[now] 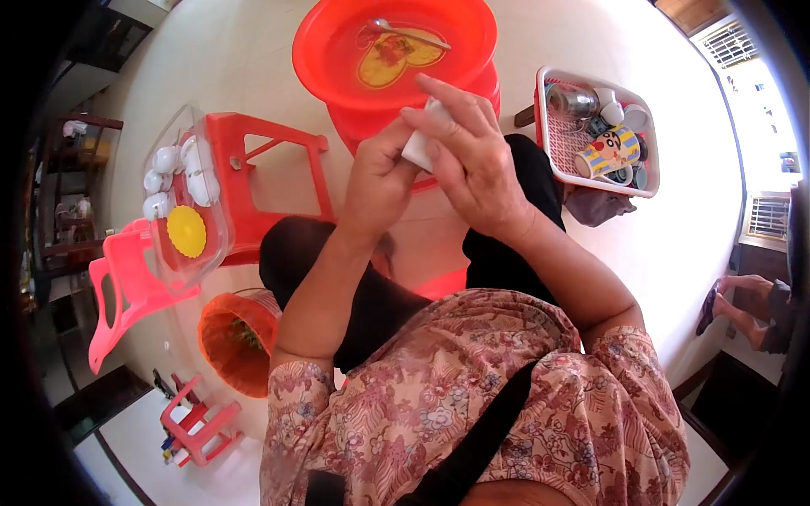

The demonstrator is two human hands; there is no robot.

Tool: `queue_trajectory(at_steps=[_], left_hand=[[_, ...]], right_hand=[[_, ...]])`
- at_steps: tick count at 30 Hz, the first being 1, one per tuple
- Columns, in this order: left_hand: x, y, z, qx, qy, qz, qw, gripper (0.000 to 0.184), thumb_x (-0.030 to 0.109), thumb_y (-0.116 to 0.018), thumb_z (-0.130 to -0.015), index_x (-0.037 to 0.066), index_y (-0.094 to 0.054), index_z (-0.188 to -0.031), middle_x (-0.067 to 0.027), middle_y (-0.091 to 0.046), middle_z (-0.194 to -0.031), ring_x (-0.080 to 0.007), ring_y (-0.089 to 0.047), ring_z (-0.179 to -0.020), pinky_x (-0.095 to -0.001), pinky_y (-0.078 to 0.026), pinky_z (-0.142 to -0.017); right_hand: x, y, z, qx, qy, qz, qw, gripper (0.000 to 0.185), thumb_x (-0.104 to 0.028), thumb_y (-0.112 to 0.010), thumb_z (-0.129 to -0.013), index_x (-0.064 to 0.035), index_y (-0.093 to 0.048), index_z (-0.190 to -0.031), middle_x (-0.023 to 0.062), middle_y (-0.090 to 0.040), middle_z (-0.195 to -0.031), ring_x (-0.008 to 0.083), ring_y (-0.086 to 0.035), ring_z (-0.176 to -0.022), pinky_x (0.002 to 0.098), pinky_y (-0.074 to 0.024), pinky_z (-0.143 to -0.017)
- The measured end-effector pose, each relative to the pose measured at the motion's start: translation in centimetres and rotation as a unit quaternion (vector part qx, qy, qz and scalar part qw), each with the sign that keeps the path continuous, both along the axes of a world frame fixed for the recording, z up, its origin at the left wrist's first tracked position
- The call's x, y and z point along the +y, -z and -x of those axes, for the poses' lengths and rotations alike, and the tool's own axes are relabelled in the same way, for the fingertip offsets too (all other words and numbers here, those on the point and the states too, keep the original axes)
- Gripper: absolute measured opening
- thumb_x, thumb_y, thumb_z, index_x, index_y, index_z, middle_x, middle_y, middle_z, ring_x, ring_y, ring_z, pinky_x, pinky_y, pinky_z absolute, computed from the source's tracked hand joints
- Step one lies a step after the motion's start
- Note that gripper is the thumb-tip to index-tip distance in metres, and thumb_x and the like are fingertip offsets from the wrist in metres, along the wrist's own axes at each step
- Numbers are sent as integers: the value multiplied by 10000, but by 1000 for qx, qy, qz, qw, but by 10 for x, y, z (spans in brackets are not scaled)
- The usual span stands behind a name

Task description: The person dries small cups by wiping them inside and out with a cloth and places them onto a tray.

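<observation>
In front of my knees, both my hands are closed around a small white object (pixel 418 153), mostly hidden by the fingers, so I cannot tell its kind. My left hand (pixel 381 173) wraps it from the left. Over its top and right side lies my right hand (pixel 477 160), fingers bent across it. Just beyond the hands a red plastic basin (pixel 308 51) holds what looks like water, above a yellow heart print (pixel 380 72) on its bottom. A long-handled utensil, perhaps a spoon (pixel 422 35), lies in the basin.
On the left, a clear tray (pixel 221 244) with several white cups (pixel 166 158) and a yellow scalloped disc (pixel 186 232) rests by a red stool (pixel 245 126). An orange-lined bin (pixel 221 363) stands nearer. Right, a white-rimmed basket (pixel 603 187) holds cups and a jar. Someone's legs (pixel 747 312) show far right.
</observation>
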State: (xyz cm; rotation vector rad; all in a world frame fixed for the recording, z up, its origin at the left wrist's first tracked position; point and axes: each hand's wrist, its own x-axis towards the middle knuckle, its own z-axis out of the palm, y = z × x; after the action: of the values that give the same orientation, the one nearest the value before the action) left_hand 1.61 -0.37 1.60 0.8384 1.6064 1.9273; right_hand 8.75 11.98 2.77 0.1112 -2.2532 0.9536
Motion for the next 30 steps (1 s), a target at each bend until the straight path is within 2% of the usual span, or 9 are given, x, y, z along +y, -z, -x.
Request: queue_trajectory(at_steps=[5,8,10,12,15,18,22,25,30], left_hand=[[-3,-4,7,151,15,51,987,223,-77,-519,-793,-22,-606,-991,-102,-607,-972,-209,-610,-885,-299,-472,-786],[-1,-6,6,244,42,47,968,187,-70,-557,-762,-28,-619,-934,-110,-592,-942,-268,-596,-879,-312,-467,-789],[-2,-7,4,291,58,42,954,190,-62,-575,-748,-28,-621,-930,-114,-584,-935,-288,-582,-885,-317,-462,-795],[1,-7,5,345,72,33,935,219,-56,-585,-742,-25,-619,-956,-117,-579,-948,-295,-571,-898,-319,-458,-808],[4,-5,4,326,64,60,941,240,-55,-584,-768,-25,-605,-1005,-109,-579,-979,-253,-572,-936,-319,-455,-821],[9,3,-3,104,58,-9,993,227,-2,-563,-851,-65,-574,-1069,-94,-598,-1021,-175,-576,-967,-289,-447,-849],[3,2,0,-37,59,10,997,222,-56,-549,-828,-46,-569,-1049,-80,-579,-996,-166,-555,-922,-302,-447,-822],[-2,-2,3,42,67,10,997,192,-68,-558,-805,-53,-591,-993,-84,-586,-988,-173,-561,-909,-292,-443,-825],[-9,1,15,157,124,-11,980,144,-57,-587,-777,-64,-623,-916,-87,-594,-984,-183,-568,-908,-285,-442,-828]], right_hand=[[2,-2,8,-22,5,233,972,257,-77,-530,-821,8,-615,-1047,185,-577,-1062,306,-592,-921,372,-473,-828],[20,-17,7,-225,-60,446,864,224,-113,-504,-848,6,-618,-999,155,-618,-910,255,-629,-763,334,-502,-704],[31,-14,2,-169,-81,222,957,214,-143,-489,-868,3,-621,-955,124,-626,-834,221,-630,-709,314,-499,-625],[43,-3,4,-79,-55,-26,995,242,-197,-475,-889,-1,-616,-910,115,-638,-789,214,-639,-681,321,-495,-564],[43,-1,8,-243,-92,418,871,223,-199,-519,-861,-6,-613,-920,152,-641,-819,299,-636,-705,373,-500,-632],[30,11,12,-229,29,244,942,197,-183,-548,-839,-32,-611,-949,160,-623,-848,341,-609,-754,402,-495,-661],[1,-4,-1,-39,147,-23,988,178,-168,-570,-825,-53,-603,-957,133,-586,-863,329,-583,-829,420,-495,-647],[1,-5,-2,-64,120,10,991,196,-190,-530,-859,-34,-595,-958,156,-593,-884,347,-584,-810,397,-493,-655],[29,-9,13,-227,-39,340,912,272,-206,-441,-905,9,-590,-979,128,-610,-845,235,-599,-738,332,-481,-652]])
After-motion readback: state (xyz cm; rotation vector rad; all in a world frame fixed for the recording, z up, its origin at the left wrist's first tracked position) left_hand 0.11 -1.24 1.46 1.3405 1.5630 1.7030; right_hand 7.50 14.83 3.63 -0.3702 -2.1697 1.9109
